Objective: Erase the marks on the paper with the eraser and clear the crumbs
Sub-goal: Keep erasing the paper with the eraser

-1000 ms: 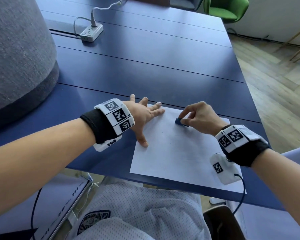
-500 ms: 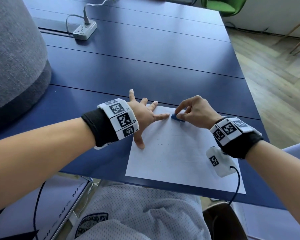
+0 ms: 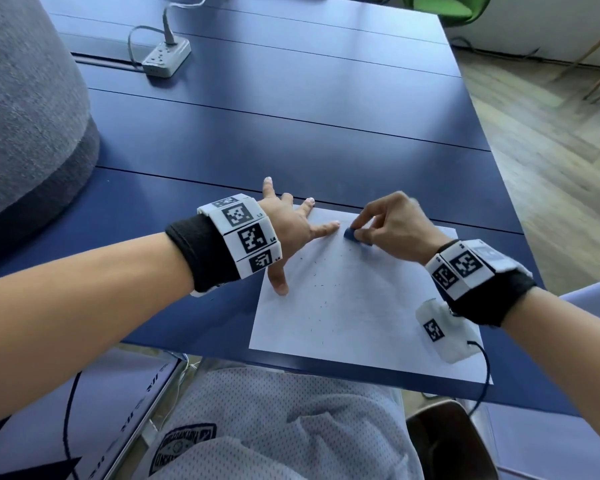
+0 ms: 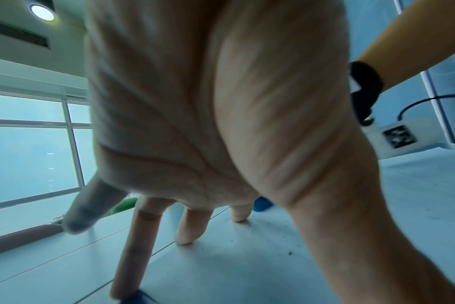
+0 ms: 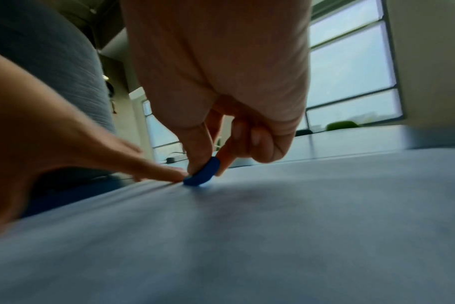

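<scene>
Our right hand (image 3: pixel 392 226) pinches the small blue rubber eraser (image 3: pixel 355 235), which has moved to the far edge of the white paper sheet (image 3: pixel 361 306), beside our flat, spread left hand (image 3: pixel 291 230); dark crumbs (image 3: pixel 323 296) remain uncleared.

Desk (image 3: pixel 291 140): dark blue top, made of long panels with thin seams between them. On it: one white sheet of paper (image 3: pixel 361 323) at the near edge, strewn with dark crumbs (image 3: pixel 321 299); one grey power strip (image 3: pixel 167 58) with cable, at the far left, well apart from the paper.
</scene>
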{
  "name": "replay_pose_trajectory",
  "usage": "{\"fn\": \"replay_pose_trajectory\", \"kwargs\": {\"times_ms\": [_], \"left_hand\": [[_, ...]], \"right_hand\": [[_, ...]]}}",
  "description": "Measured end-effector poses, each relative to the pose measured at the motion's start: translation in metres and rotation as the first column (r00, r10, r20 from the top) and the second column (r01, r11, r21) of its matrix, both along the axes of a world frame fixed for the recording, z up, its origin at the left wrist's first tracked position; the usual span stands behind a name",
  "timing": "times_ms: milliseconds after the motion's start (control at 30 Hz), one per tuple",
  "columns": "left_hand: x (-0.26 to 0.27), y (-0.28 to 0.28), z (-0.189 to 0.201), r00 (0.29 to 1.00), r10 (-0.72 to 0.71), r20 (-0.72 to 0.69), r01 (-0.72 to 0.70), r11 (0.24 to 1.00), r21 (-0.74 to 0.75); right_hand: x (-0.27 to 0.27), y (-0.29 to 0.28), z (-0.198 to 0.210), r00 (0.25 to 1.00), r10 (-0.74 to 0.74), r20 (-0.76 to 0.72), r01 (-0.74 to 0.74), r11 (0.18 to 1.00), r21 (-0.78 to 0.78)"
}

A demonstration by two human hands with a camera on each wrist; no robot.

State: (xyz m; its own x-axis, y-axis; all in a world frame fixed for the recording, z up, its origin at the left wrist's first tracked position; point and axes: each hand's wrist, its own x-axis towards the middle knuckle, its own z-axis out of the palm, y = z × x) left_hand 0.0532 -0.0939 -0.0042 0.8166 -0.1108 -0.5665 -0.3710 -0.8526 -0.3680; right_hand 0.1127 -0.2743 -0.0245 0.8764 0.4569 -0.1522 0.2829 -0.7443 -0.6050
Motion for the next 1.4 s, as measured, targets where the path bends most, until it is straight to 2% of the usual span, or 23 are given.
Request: {"fn": "replay_pose_trajectory", "kwargs": {"times_ms": [100,133,267,300,433,600,733,900,1033,1067,1233,1400], "left_hand": [[0.000,0.000,0.001,1.000,-0.010,0.004,0.010,1.000,0.013],[0.000,0.000,0.001,1.000,-0.011,0.006,0.011,1.000,0.015],[0.000,-0.001,0.002,1.000,-0.010,0.000,0.010,1.000,0.011],[0.000,-0.002,0.002,1.000,-0.011,-0.002,0.011,1.000,0.015],[0.000,-0.002,0.003,1.000,-0.008,-0.004,0.008,1.000,0.017],[-0.001,-0.002,0.003,1.000,-0.007,-0.005,0.007,1.000,0.012],[0.000,-0.002,0.003,1.000,-0.013,0.003,0.013,1.000,0.017],[-0.001,-0.002,0.003,1.000,-0.016,0.007,0.016,1.000,0.008],[-0.001,-0.003,0.003,1.000,-0.003,0.002,0.003,1.000,0.014],[-0.002,-0.003,0.002,1.000,-0.003,0.000,0.003,1.000,0.013],[-0.002,-0.002,0.003,1.000,-0.005,0.005,0.005,1.000,0.001],[-0.001,-0.001,0.001,1.000,-0.009,0.008,0.009,1.000,0.001]], "right_hand": [[-0.019,0.004,0.003,0.985,0.152,-0.079,-0.155,0.987,-0.040],[-0.016,0.004,0.003,0.987,0.149,-0.059,-0.152,0.987,-0.055],[0.005,0.002,0.002,0.998,-0.045,0.042,0.045,0.999,-0.011],[0.002,0.001,0.000,0.999,-0.048,0.021,0.048,0.999,0.002],[-0.021,0.003,0.001,0.994,0.094,-0.064,-0.096,0.995,-0.025],[-0.011,0.004,0.001,0.999,-0.055,-0.003,0.055,0.998,0.010],[-0.035,0.003,0.001,0.989,0.082,-0.120,-0.081,0.997,0.010],[-0.016,-0.003,0.002,0.994,-0.106,-0.022,0.107,0.994,0.019],[-0.034,0.002,0.002,0.987,0.058,-0.150,-0.064,0.997,-0.035],[-0.032,0.002,0.004,0.987,0.057,-0.150,-0.065,0.997,-0.046],[-0.001,0.003,0.003,0.983,-0.185,0.008,0.185,0.982,0.024],[-0.019,0.005,0.004,0.990,-0.035,-0.136,0.033,0.999,-0.015]]}}
